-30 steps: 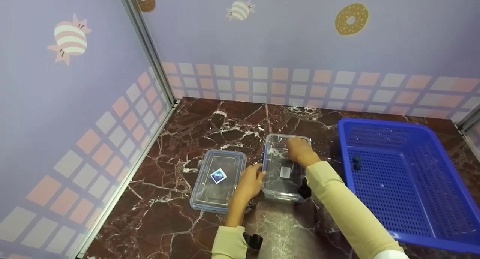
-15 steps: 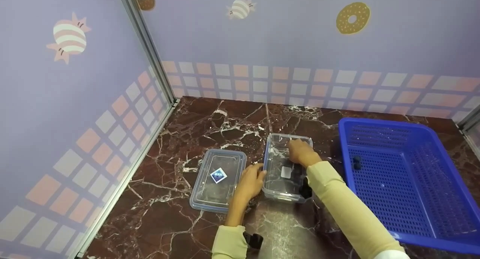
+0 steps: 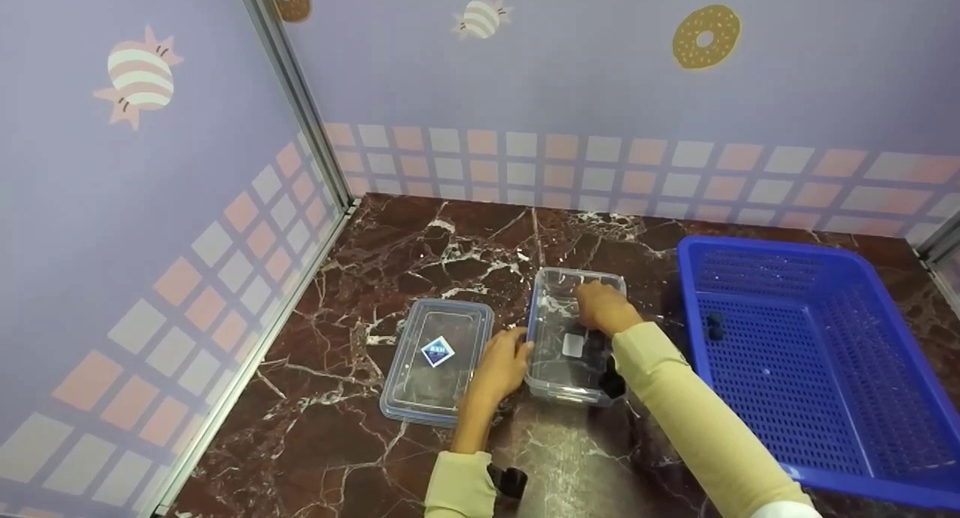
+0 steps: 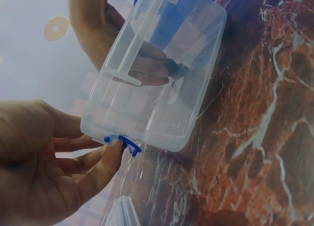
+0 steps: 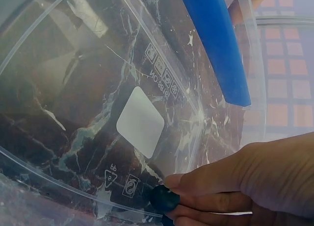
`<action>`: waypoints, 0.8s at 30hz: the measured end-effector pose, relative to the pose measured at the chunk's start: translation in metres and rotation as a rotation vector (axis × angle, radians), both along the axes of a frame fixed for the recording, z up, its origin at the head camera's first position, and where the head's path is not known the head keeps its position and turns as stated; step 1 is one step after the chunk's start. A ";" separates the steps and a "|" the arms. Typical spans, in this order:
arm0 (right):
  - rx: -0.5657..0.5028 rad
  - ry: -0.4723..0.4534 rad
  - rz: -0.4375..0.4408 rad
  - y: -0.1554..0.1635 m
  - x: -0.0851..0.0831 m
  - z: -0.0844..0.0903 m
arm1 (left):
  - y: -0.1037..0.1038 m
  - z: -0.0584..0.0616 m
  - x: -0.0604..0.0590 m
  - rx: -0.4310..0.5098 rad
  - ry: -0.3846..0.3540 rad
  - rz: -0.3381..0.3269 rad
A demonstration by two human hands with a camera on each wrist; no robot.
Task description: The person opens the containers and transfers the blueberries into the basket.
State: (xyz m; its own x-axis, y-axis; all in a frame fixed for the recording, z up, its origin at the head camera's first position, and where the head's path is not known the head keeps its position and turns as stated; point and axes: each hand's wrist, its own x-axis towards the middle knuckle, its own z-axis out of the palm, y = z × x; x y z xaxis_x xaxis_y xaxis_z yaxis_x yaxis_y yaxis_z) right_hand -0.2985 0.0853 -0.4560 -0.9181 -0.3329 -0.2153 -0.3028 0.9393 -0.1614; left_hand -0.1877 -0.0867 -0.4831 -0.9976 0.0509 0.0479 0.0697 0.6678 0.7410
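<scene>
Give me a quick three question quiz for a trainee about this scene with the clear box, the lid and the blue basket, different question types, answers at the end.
1. True or false: the right hand reaches inside the clear box.
2. Multiple choice: where does the lid lie? A) on the box; B) flat on the marble table, on the left-hand side of the box; C) in the blue basket.
3. Fill in: the right hand's fingertips pinch a small ____ object.

Key
1. True.
2. B.
3. Dark. The right wrist view shows it held at the box's bottom; what it is cannot be told. Meanwhile the left hand touches the box's near left side by a blue latch.
</scene>
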 end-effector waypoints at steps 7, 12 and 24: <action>-0.013 -0.011 0.000 0.000 -0.001 -0.002 | 0.000 -0.001 0.000 0.000 0.027 -0.006; -0.021 -0.013 0.004 0.000 -0.001 -0.001 | 0.000 -0.001 0.000 -0.004 0.022 -0.008; -0.163 -0.062 0.038 0.002 -0.005 0.010 | 0.000 0.000 0.000 -0.006 0.011 -0.005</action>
